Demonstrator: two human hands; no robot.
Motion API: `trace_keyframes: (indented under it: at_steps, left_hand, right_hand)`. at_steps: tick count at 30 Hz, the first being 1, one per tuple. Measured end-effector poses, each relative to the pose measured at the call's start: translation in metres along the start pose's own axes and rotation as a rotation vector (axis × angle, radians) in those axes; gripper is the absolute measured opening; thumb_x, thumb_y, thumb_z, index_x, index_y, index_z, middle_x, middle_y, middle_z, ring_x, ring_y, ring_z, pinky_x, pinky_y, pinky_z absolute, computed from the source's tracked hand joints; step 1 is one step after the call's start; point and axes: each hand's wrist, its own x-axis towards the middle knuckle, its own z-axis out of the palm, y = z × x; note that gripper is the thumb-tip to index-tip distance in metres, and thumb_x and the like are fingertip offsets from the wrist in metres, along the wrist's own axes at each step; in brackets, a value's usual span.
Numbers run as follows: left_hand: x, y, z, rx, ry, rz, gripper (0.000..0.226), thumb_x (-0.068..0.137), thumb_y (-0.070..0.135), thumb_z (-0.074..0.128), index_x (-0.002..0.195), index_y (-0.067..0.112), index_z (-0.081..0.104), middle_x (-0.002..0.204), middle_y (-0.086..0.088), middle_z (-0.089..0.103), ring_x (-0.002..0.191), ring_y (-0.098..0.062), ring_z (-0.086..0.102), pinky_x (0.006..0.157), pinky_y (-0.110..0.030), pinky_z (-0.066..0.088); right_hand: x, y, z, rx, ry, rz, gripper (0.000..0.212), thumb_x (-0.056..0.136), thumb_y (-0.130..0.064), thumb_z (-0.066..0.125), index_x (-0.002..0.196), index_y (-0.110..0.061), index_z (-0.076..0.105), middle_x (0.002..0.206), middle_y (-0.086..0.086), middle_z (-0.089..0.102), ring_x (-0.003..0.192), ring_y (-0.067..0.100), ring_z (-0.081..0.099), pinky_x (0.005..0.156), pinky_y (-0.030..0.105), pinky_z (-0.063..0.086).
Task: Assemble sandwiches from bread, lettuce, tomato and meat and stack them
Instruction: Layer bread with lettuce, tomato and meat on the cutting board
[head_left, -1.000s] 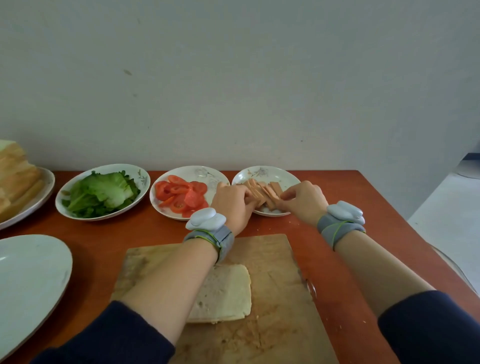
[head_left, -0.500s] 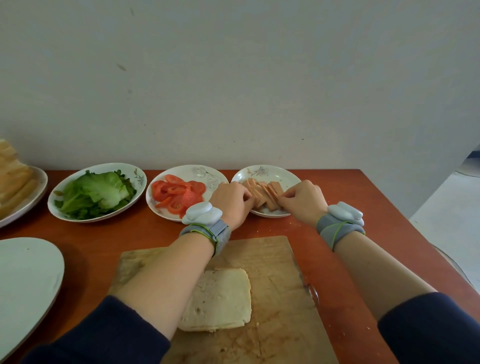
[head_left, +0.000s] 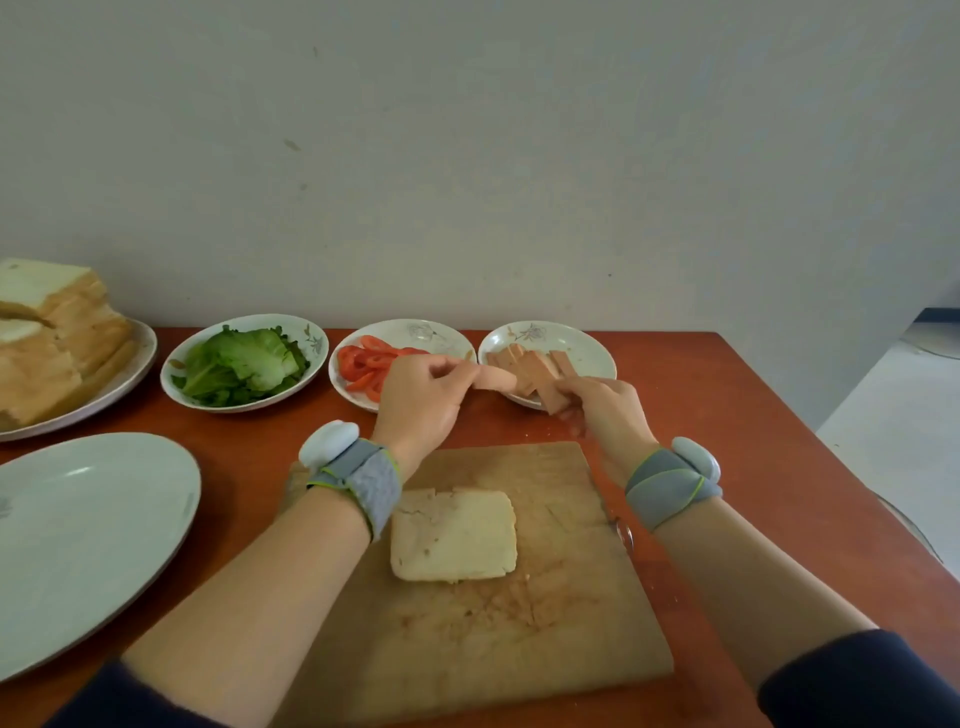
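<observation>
Evidently both hands are working at the meat plate (head_left: 597, 354) at the back of the desk (head_left: 727, 415). The left hand (head_left: 421, 400) has its grip closed on one end of a pale pink meat slice (head_left: 496, 378), pinched between thumb and fingertips so that it points toward the plate. The right hand (head_left: 605, 410) has its grip curled round a second, browner meat strip (head_left: 550, 397) at the plate's near rim. Taking a piece in each hand looks like a way to cover the bread in one trip, though that is only my reading. The target, a single bread slice (head_left: 454, 535), lies bare on the wooden cutting board (head_left: 519, 634) between the two forearms, so this sandwich seems barely begun. Lettuce (head_left: 244, 364) and tomato slices (head_left: 361, 364) wait in their own dishes left of the meat. A bread stack (head_left: 47, 353) sits at far left, and a large white plate (head_left: 78, 545) lies nearer the person — probably for finished sandwiches. The way back from plate to bread is short and open, with board showing around the slice; the left hand does hang over the tomato dish (head_left: 415, 330), so a low pull could brush its rim.
</observation>
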Motion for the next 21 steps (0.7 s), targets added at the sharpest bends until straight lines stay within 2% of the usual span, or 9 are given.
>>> trace_keyframes:
  at_steps: [4,7,9,11,13,15,17,19,21]
  left_hand:
    - [-0.036,-0.007,-0.022,-0.094,-0.07,-0.111,0.021,0.087,0.027,0.062,0.076,0.017,0.077,0.081,-0.009,0.073,0.076,-0.008,0.06,0.067,-0.017,0.044]
    - [-0.055,-0.016,-0.032,-0.125,-0.102,-0.142,0.021,0.086,0.023,0.064,0.071,0.016,0.077,0.077,0.018,0.071,0.082,0.005,0.059,0.072,-0.009,0.042]
    - [-0.062,-0.023,-0.035,-0.171,-0.127,-0.192,0.018,0.086,0.022,0.065,0.076,0.012,0.077,0.088,0.022,0.068,0.09,0.008,0.058,0.074,-0.009,0.04]
    - [-0.068,-0.03,-0.039,-0.176,-0.145,-0.227,0.021,0.086,0.022,0.064,0.079,0.007,0.076,0.098,0.02,0.066,0.095,0.006,0.055,0.077,-0.012,0.036]
    - [-0.07,-0.037,-0.04,-0.128,-0.14,-0.229,0.025,0.086,0.021,0.063,0.08,0.0,0.075,0.096,0.017,0.065,0.095,0.005,0.055,0.078,-0.013,0.035]
    - [-0.072,-0.038,-0.042,-0.056,-0.13,-0.225,0.031,0.085,0.02,0.062,0.082,-0.011,0.07,0.083,0.01,0.064,0.084,0.007,0.056,0.071,-0.005,0.036]
    - [-0.073,-0.039,-0.043,0.032,-0.143,-0.224,0.041,0.081,0.024,0.062,0.083,-0.016,0.066,0.078,-0.002,0.058,0.075,-0.001,0.055,0.059,0.0,0.037]
    - [-0.073,-0.042,-0.045,0.118,-0.15,-0.246,0.043,0.078,0.028,0.062,0.081,-0.014,0.066,0.082,-0.005,0.051,0.076,-0.012,0.051,0.059,-0.008,0.039]
    - [-0.072,-0.044,-0.044,0.205,-0.145,-0.259,0.038,0.081,0.029,0.061,0.079,-0.008,0.068,0.082,-0.011,0.054,0.076,-0.015,0.05,0.065,-0.022,0.043]
  right_hand:
    - [-0.025,0.014,0.012,0.016,-0.03,0.072,0.011,0.081,-0.013,0.062,0.074,-0.006,0.066,0.067,0.009,0.06,0.054,0.017,0.051,0.054,0.03,0.038]
    - [-0.039,0.017,0.018,-0.015,-0.014,0.045,0.013,0.082,-0.011,0.059,0.07,-0.008,0.062,0.069,0.011,0.058,0.058,0.018,0.048,0.059,0.031,0.04]
    - [-0.045,0.019,0.02,-0.03,-0.009,0.026,0.012,0.083,-0.011,0.058,0.072,-0.007,0.061,0.071,0.011,0.056,0.064,0.02,0.047,0.064,0.032,0.04]
    - [-0.051,0.021,0.02,-0.05,-0.013,0.007,0.009,0.084,-0.012,0.057,0.08,-0.007,0.063,0.074,0.01,0.055,0.07,0.021,0.047,0.067,0.031,0.039]
    - [-0.052,0.023,0.019,-0.061,-0.023,-0.012,0.012,0.084,-0.012,0.056,0.082,-0.006,0.066,0.074,0.009,0.056,0.07,0.02,0.048,0.069,0.031,0.04]
    - [-0.053,0.023,0.02,-0.081,-0.026,-0.015,0.018,0.084,-0.013,0.056,0.087,-0.001,0.07,0.074,0.007,0.058,0.07,0.018,0.05,0.07,0.03,0.042]
    - [-0.053,0.023,0.02,-0.092,-0.024,-0.012,0.021,0.085,-0.013,0.056,0.091,0.001,0.07,0.074,0.007,0.059,0.071,0.018,0.051,0.071,0.03,0.042]
    - [-0.055,0.023,0.02,-0.1,-0.028,-0.014,0.019,0.084,-0.013,0.057,0.089,-0.001,0.071,0.072,0.006,0.06,0.07,0.018,0.052,0.072,0.03,0.043]
    - [-0.055,0.023,0.02,-0.108,-0.028,-0.02,0.018,0.084,-0.013,0.057,0.087,-0.002,0.071,0.071,0.005,0.06,0.069,0.017,0.052,0.071,0.03,0.043]
